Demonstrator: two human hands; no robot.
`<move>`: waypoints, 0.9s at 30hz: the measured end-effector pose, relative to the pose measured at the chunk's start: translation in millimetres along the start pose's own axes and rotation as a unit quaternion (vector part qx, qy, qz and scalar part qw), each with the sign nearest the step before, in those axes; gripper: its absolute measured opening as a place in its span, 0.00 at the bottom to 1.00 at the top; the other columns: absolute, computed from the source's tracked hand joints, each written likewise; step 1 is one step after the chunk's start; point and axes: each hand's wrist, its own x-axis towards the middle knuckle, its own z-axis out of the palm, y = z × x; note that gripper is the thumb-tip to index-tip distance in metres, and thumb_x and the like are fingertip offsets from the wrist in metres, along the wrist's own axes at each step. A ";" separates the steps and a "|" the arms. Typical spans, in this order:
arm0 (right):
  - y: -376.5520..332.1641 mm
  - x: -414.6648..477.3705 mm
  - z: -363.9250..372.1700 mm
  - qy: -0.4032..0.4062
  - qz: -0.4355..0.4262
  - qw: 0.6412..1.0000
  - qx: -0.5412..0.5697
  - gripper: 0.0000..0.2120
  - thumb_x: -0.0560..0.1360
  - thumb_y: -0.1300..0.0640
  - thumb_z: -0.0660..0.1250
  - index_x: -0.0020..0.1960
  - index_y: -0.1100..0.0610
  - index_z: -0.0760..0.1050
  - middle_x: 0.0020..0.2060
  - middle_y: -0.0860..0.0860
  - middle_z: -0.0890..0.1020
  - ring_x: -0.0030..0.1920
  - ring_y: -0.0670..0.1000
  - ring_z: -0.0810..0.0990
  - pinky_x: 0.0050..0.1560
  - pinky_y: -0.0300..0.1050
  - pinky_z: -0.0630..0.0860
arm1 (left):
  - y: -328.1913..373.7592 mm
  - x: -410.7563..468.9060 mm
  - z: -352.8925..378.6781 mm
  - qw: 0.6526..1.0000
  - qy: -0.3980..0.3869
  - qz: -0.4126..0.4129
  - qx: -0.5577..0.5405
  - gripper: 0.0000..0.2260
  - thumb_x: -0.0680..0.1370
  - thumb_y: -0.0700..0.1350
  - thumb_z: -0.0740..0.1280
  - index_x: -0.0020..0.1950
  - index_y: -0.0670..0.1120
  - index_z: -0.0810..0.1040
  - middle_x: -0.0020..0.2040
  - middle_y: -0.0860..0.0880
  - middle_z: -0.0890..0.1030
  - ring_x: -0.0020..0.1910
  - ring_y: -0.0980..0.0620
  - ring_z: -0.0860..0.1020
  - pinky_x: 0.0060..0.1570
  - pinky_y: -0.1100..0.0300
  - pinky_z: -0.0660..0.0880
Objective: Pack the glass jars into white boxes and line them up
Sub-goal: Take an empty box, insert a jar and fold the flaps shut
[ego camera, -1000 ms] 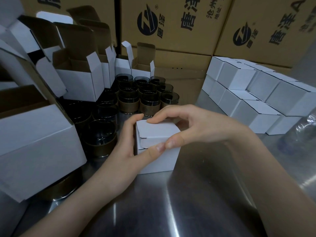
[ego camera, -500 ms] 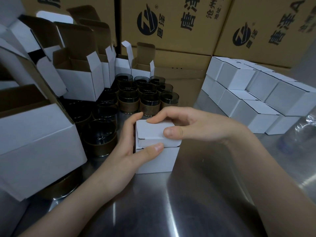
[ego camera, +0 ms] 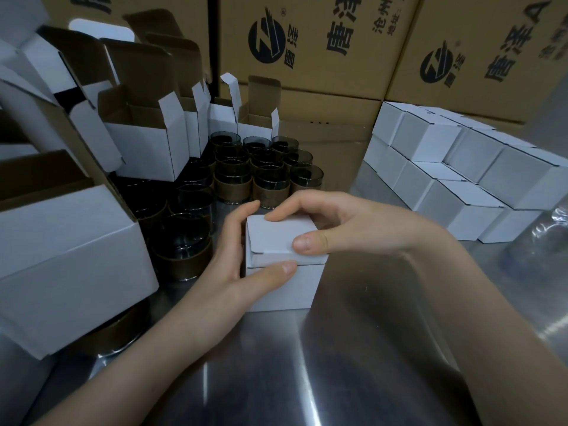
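Left hand (ego camera: 226,272) grips the white box (ego camera: 278,295) on the steel table (ego camera: 368,348); right hand (ego camera: 347,226) pinches its lid. The contents are hidden. Dark glass jars (ego camera: 270,179) crowd just behind the box.

Brown corrugated cardboard carton (ego camera: 310,87), 12 o'clock: black round logo, "唐泽", smaller "沧州". Second brown cardboard carton (ego camera: 485,93), 2 o'clock: same logo, "唐泽 A".

The left hand (ego camera: 226,272) and right hand (ego camera: 353,222) are bare, like both forearms (nails short and plain); the fingers (ego camera: 295,207) are slender.
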 end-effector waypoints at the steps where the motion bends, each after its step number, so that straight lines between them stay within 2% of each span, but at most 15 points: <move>1: -0.1 0.1 0.0 -0.001 0.001 1.000 -0.005 0.17 0.72 0.52 0.70 0.60 0.46 0.76 0.55 0.41 0.80 0.58 0.44 0.78 0.58 0.40 0.75 | 0.2 -0.2 -0.5 1.000 -0.001 0.001 -0.001 0.38 0.64 0.59 0.72 0.71 0.64 0.60 0.58 0.72 0.75 0.60 0.71 0.74 0.52 0.76 0.71; 6: 0.6 1.0 0.9 -0.001 0.003 1.000 -0.029 0.19 0.72 0.50 0.71 0.62 0.45 0.74 0.55 0.39 0.78 0.59 0.44 0.77 0.61 0.42 0.74 | 0.6 0.9 0.5 1.000 0.006 -0.006 -0.022 0.33 0.65 0.64 0.68 0.68 0.67 0.62 0.59 0.73 0.73 0.59 0.73 0.73 0.50 0.78 0.71; 10: 2.0 1.6 1.1 -0.005 0.002 0.999 -0.041 0.19 0.72 0.49 0.71 0.62 0.42 0.74 0.57 0.38 0.76 0.61 0.44 0.76 0.62 0.42 0.74 | -1.1 1.8 2.0 1.000 0.015 -0.003 -0.024 0.28 0.70 0.56 0.68 0.68 0.65 0.63 0.61 0.66 0.74 0.57 0.72 0.74 0.48 0.77 0.71; 13: 3.5 2.0 1.7 -0.006 0.005 0.999 -0.042 0.21 0.71 0.48 0.72 0.63 0.42 0.73 0.57 0.37 0.76 0.61 0.44 0.75 0.61 0.43 0.74 | -1.9 2.5 1.7 1.000 0.012 0.008 -0.017 0.30 0.70 0.53 0.68 0.70 0.62 0.63 0.62 0.64 0.74 0.58 0.71 0.74 0.49 0.76 0.71; 16: 3.9 2.5 3.1 -0.006 0.005 0.999 -0.051 0.23 0.71 0.49 0.73 0.64 0.43 0.73 0.55 0.36 0.75 0.59 0.43 0.75 0.57 0.39 0.73 | -3.4 4.5 0.3 1.000 0.009 0.011 -0.016 0.33 0.65 0.57 0.71 0.68 0.65 0.63 0.60 0.66 0.73 0.57 0.72 0.74 0.49 0.76 0.71; 19: 3.4 2.7 3.6 -0.006 0.008 0.999 -0.050 0.24 0.71 0.49 0.73 0.65 0.43 0.72 0.54 0.35 0.75 0.57 0.41 0.75 0.55 0.37 0.72 | -6.2 10.3 -0.6 1.000 0.016 0.011 0.000 0.33 0.61 0.60 0.69 0.64 0.68 0.63 0.61 0.66 0.70 0.55 0.74 0.73 0.48 0.77 0.71; 24: 1.6 2.1 4.2 -0.005 0.011 0.999 -0.051 0.26 0.70 0.49 0.73 0.66 0.43 0.71 0.54 0.33 0.75 0.57 0.39 0.75 0.54 0.36 0.73 | -11.1 17.6 -2.0 1.000 0.020 0.012 0.014 0.31 0.59 0.59 0.68 0.61 0.69 0.63 0.50 0.78 0.72 0.52 0.77 0.73 0.46 0.78 0.71; 27: -0.2 2.0 4.8 -0.005 0.014 0.998 -0.053 0.26 0.70 0.49 0.73 0.66 0.43 0.71 0.53 0.33 0.75 0.57 0.40 0.75 0.54 0.36 0.73 | -12.8 18.5 -1.6 0.999 0.027 0.012 0.019 0.31 0.59 0.56 0.70 0.61 0.67 0.64 0.46 0.80 0.72 0.51 0.78 0.73 0.45 0.79 0.71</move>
